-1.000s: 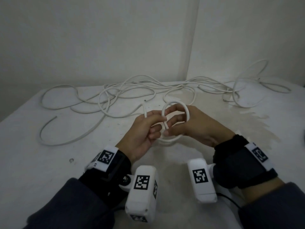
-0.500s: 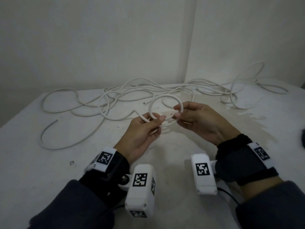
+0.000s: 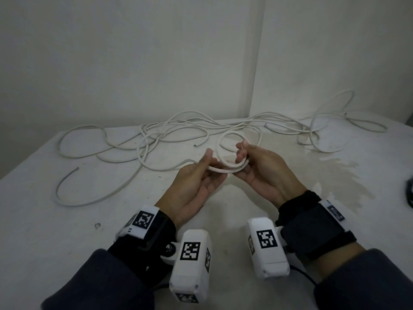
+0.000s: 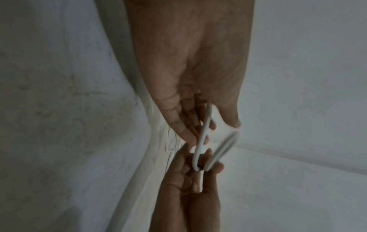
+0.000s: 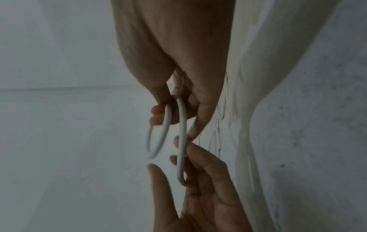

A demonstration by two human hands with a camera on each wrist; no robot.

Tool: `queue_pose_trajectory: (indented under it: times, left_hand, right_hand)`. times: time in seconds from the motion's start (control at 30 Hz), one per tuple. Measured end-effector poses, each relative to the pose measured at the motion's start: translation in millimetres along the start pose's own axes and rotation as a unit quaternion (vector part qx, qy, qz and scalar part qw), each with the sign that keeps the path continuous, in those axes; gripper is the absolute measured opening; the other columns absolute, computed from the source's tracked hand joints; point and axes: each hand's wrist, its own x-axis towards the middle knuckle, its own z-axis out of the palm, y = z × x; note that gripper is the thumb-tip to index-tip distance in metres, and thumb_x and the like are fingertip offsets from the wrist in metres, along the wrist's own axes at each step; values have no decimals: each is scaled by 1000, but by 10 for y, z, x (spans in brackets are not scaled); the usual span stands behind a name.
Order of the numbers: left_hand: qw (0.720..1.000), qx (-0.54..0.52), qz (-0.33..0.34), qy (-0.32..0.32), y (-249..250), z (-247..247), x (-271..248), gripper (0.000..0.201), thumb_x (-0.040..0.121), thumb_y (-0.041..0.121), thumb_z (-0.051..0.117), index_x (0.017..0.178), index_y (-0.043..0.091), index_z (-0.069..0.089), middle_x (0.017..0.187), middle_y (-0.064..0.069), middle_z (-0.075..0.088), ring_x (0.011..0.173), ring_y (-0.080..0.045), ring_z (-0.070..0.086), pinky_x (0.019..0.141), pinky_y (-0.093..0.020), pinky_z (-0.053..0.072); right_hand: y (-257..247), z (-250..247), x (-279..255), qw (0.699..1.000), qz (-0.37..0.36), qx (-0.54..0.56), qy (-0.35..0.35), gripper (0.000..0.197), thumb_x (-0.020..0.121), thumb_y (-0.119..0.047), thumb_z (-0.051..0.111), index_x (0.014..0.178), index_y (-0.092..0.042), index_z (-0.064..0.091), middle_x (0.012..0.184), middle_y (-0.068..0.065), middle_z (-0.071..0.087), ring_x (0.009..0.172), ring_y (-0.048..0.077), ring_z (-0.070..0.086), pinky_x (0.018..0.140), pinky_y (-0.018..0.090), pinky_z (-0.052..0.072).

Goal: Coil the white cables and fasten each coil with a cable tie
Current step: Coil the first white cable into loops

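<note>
A small coil of white cable point(image 3: 232, 170), about two turns, hangs above the middle of the table between both hands. My left hand point(image 3: 211, 163) holds its left side, thumb on top and fingers beneath. My right hand point(image 3: 242, 153) pinches its right side, and the far loop rises above that hand's fingertips. In the left wrist view the coil point(image 4: 205, 133) runs from my left fingers point(image 4: 184, 125) down to the right hand point(image 4: 200, 171), partly blurred. In the right wrist view my right fingers point(image 5: 158, 113) curl round the coil point(image 5: 181, 141), whose lower end sits in my left hand point(image 5: 198, 166).
Loose white cables point(image 3: 169, 135) sprawl in a tangle over the far half of the white table point(image 3: 67, 242), with more loops at the far right point(image 3: 324, 130). A stained patch point(image 3: 335, 173) marks the table at right. A dark object point(image 3: 410, 193) shows at the right edge.
The single upright loop has become a flatter coil of about two turns. Both hands turned palms more upward and shifted slightly right and away.
</note>
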Motion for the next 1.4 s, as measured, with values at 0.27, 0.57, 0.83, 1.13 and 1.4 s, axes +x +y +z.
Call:
queue_pose_trajectory:
  times: [0.27,0.57,0.83,1.13,1.4]
  left_hand:
    - [982,104,103,117,-62,9,47,17,100,13,44,93,3,56,73,-8,61,62,-13,67,61,-24,57]
    - [928,319,162,107,9,6,83,38,103,33,33,116,12,61,82,-9,53,70,-20,60,75,-39,56]
    - [973,153,127,114,62,15,85,22,100,3,39,82,6,51,75,-6,55,47,-6,41,43,-18,40]
    - [824,538,175,5,44,-9,62,30,101,25,41,91,9,65,72,4,57,52,-5,47,58,-27,42]
    - [860,490,123,-69,132,-119,41,32,102,15,38,79,7,58,59,2,45,50,-5,43,56,-22,39]
  right_hand:
    - [39,30,33,998,-6,-33,50,18,99,-8,43,97,0,60,56,-1,42,39,4,37,41,17,40]
    - [73,61,-25,970,-24,-241,-36,25,100,-5,38,97,-2,63,58,1,43,48,9,37,54,24,40]
    - [26,18,-20,956,-79,-282,-11,6,98,-8,50,102,-7,54,62,6,53,44,9,42,52,27,39]
    - [11,-56,-59,924,-102,-363,-64,14,91,-9,64,79,-4,58,63,9,66,48,14,49,48,21,42]
    - [3,-19,-110,918,-36,-368,-144,24,81,17,54,92,-2,63,81,17,69,68,16,62,69,30,49]
